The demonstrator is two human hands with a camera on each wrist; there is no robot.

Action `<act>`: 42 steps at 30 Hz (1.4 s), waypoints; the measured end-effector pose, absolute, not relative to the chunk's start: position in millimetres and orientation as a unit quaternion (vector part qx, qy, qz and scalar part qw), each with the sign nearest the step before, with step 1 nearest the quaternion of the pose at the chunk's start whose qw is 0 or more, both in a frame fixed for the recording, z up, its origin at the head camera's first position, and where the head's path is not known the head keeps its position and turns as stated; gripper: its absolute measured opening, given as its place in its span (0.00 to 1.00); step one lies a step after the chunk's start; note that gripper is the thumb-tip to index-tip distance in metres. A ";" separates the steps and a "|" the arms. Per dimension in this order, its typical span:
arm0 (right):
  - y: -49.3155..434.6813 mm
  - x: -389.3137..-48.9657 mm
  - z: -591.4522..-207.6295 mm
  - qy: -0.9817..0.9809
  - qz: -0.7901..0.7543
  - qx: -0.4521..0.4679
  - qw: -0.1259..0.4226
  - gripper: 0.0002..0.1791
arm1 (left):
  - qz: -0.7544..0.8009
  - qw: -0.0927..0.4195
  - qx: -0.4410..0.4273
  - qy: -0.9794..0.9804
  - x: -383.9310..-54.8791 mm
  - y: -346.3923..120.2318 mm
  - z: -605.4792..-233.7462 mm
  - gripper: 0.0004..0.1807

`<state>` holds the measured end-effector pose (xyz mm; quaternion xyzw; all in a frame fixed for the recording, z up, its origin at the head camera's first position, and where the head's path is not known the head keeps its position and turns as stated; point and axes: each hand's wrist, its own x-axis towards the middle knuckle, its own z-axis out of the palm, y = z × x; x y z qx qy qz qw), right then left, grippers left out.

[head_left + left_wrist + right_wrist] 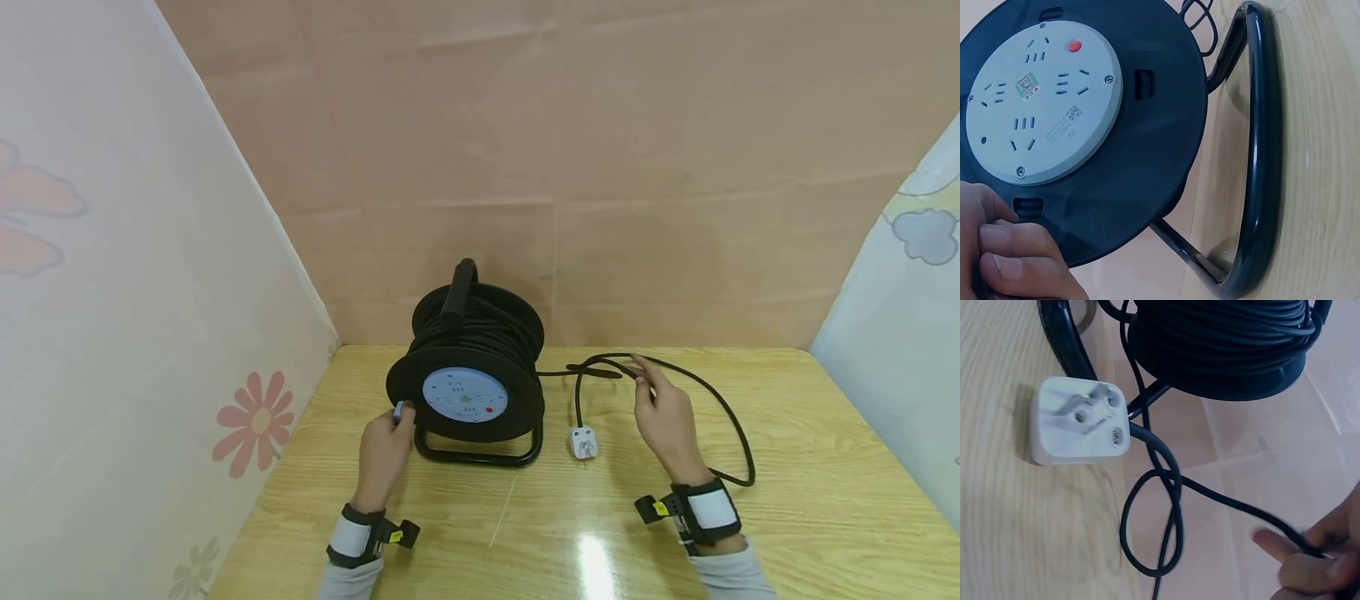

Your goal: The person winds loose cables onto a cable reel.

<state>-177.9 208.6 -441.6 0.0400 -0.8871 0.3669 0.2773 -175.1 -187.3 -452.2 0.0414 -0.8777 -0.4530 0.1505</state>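
A black cable reel [465, 392] stands on its tubular frame, with cord wound on its drum and a pale round socket panel [1044, 103] on the front disc. My left hand [386, 446] grips a small light-blue knob [398, 411] at the disc's left edge; in the left wrist view its curled fingers [1022, 256] hide the knob. To the right of the reel, my right hand [663, 421] pinches the loose black cable [1241, 506] between thumb and fingers. Between reel and right hand lies the white plug [582, 442], prongs facing up.
Loose cable loops across the wooden table [810, 467] and passes behind my right wrist. A brown paper-like backdrop [637, 167] rises behind the reel, with flower-patterned sheets at the left and right. The reel's carrying handle [459, 292] points upward.
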 end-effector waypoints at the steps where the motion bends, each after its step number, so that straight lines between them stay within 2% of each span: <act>1: 208.7 -177.9 -440.8 -0.894 0.355 0.042 0.270 0.19 | -0.455 0.149 0.042 -0.877 -175.2 -187.4 -451.6 0.28; 6: 205.9 -176.1 -437.6 -0.932 0.293 0.049 0.206 0.24 | -0.461 0.142 0.045 -0.875 -175.5 -187.6 -449.2 0.27; 10: 200.6 -174.7 -439.9 -0.949 0.268 0.040 0.163 0.19 | -0.460 0.139 0.047 -0.876 -175.7 -188.0 -448.3 0.27; 17: 192.7 -179.4 -453.0 -0.949 0.234 0.071 0.196 0.04 | -0.464 0.144 0.046 -0.873 -176.6 -188.6 -448.8 0.27; 20: 190.9 -182.9 -458.1 -0.950 0.231 0.095 0.187 0.09 | -0.466 0.146 0.049 -0.871 -176.3 -188.4 -446.9 0.27; 25: 184.4 -188.2 -463.4 -0.959 0.240 0.099 0.112 0.23 | -0.467 0.148 0.056 -0.870 -176.1 -188.5 -444.4 0.27; 27: 180.6 -189.8 -465.2 -0.960 0.247 0.095 0.090 0.24 | -0.469 0.147 0.057 -0.869 -176.4 -188.6 -444.7 0.28; 29: 176.7 -191.1 -467.6 -0.959 0.259 0.086 0.079 0.21 | -0.473 0.146 0.058 -0.867 -176.4 -188.6 -445.1 0.28; 35: 170.9 -192.6 -474.6 -0.958 0.266 0.061 0.087 0.08 | -0.490 0.141 0.059 -0.858 -175.5 -187.5 -443.8 0.29; 42: 171.6 -196.4 -480.6 -0.959 0.245 0.071 0.126 0.11 | -0.492 0.149 0.059 -0.856 -176.1 -186.3 -437.4 0.30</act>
